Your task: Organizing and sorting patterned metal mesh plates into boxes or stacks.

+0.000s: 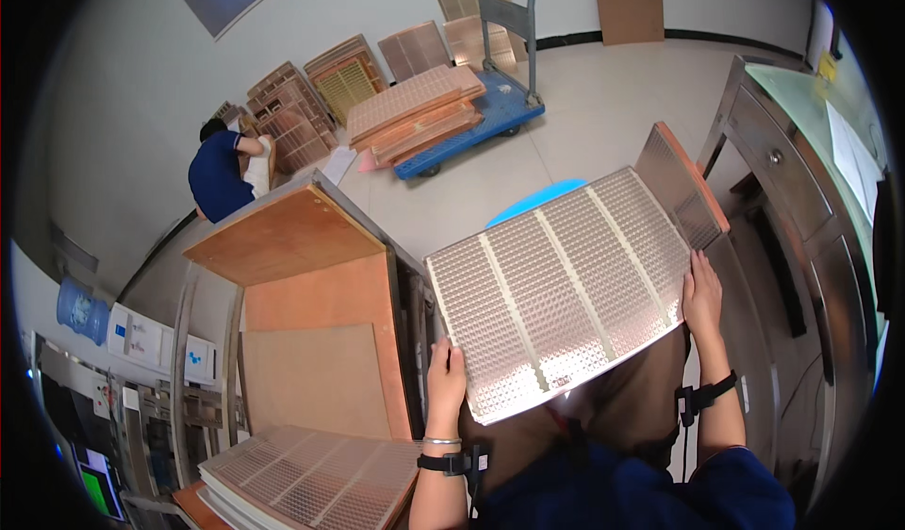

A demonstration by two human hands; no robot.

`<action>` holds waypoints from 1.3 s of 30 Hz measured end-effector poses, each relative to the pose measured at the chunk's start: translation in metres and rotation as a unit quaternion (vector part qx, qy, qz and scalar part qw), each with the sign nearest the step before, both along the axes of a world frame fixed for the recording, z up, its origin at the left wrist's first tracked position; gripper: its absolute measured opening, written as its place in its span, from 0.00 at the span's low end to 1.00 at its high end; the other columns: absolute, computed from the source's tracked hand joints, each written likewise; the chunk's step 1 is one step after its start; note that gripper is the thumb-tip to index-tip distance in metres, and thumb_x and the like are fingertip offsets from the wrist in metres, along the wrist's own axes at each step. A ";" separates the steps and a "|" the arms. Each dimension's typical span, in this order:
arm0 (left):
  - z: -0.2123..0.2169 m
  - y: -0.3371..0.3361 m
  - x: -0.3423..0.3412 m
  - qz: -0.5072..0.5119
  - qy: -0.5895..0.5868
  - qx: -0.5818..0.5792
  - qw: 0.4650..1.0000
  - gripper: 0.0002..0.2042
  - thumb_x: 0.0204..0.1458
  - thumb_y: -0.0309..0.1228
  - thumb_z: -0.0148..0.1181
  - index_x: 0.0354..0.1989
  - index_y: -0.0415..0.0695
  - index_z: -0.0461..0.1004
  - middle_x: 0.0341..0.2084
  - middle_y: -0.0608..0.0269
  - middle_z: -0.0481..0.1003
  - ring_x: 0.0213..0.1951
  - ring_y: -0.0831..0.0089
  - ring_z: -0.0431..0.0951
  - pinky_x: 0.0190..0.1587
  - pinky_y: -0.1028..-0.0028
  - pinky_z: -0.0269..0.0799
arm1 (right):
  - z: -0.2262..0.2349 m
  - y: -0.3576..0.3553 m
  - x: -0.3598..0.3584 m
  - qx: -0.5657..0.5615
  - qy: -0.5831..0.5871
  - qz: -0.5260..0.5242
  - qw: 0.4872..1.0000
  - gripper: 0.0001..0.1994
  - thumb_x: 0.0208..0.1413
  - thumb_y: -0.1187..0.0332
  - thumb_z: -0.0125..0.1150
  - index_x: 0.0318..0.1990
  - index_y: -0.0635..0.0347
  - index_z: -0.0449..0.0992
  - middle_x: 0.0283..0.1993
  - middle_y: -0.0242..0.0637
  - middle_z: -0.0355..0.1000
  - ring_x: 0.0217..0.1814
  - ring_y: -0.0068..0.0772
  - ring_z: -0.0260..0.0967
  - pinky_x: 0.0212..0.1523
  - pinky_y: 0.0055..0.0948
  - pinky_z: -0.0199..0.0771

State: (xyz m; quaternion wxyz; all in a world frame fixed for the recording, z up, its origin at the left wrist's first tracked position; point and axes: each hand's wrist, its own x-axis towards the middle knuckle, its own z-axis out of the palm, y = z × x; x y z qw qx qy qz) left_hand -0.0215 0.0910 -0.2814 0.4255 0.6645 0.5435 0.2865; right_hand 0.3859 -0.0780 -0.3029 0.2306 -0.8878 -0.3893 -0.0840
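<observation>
A large, shiny panel (556,294), which looks like a circuit board panel, tilts in front of me above my lap. Rows of small repeated units cover it, split by pale stripes. My left hand (447,376) grips its lower left edge, the thumb at the face. At the right edge my right hand (702,294) holds it with fingers along the side; part of that grip is hidden behind the panel. To the lower left lies a stack of similar panels (316,478) in a wooden-lined rack (339,294). Beyond the right corner stand more panels (674,186) with an orange edge.
A blue trolley (471,129) carries stacked coppery panels (415,106); others lean against the back wall. A person in dark blue (222,176) crouches at the far left. A metal desk (782,143) with drawers stands at my right. Behind the held panel shows a blue round surface (535,200).
</observation>
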 end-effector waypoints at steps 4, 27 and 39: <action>0.018 -0.012 0.019 0.075 -0.117 -0.033 0.990 0.21 0.62 0.27 0.41 0.61 0.29 0.55 0.55 0.49 0.66 0.56 0.66 0.66 0.58 0.73 0.58 | 0.009 0.001 -0.014 -0.031 0.004 -0.018 0.999 0.21 0.59 0.66 0.45 0.60 0.59 0.63 0.65 0.45 0.56 0.69 0.43 0.50 0.66 0.46 0.47; 0.067 -0.017 -0.037 0.072 -0.420 -0.037 0.904 0.20 0.59 0.32 0.50 0.57 0.34 0.61 0.51 0.55 0.69 0.49 0.70 0.72 0.52 0.73 0.68 | 0.096 -0.021 -0.008 0.274 0.489 0.131 0.817 0.14 0.60 0.70 0.49 0.51 0.66 0.70 0.37 0.27 0.71 0.37 0.14 0.65 0.40 0.16 0.66; 0.092 -0.010 -0.044 0.070 -0.424 0.119 0.895 0.06 0.57 0.28 0.51 0.40 0.44 0.65 0.49 0.57 0.68 0.49 0.70 0.71 0.56 0.67 0.66 | 0.108 -0.015 0.003 0.507 0.451 0.142 0.720 0.08 0.60 0.64 0.52 0.41 0.58 0.68 0.53 0.36 0.68 0.56 0.30 0.64 0.60 0.28 0.57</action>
